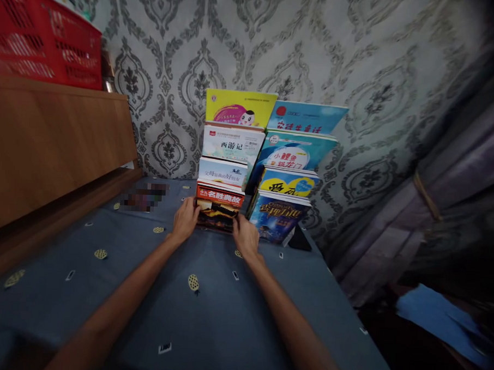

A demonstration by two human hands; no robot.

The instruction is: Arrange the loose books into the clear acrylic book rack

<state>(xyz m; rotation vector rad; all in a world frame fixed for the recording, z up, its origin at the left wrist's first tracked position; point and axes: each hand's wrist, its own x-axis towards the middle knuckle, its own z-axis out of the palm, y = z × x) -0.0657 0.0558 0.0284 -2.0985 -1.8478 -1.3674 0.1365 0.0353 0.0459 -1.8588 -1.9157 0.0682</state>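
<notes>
Two rows of upright books stand one behind another near the wall. At the front of the left row is a book with a red title band and a dark picture cover [217, 212]. My left hand [185, 220] is closed at its left edge, and my right hand [247, 237] pinches its right edge low down. Behind it are a pale blue book [222, 172], a white book [229, 144] and a yellow-green book [238, 104]. The right row has a dark blue book [278, 222] in front, then a yellow-and-blue one [286, 181] and two blue ones behind.
Dark blue cloth with pineapple prints [208, 314] covers the surface. A wooden cabinet [56, 149] on the left carries a red plastic basket [48, 40]. A black flat object [299, 240] lies beside the right row. A grey curtain [392, 235] hangs tied at the right.
</notes>
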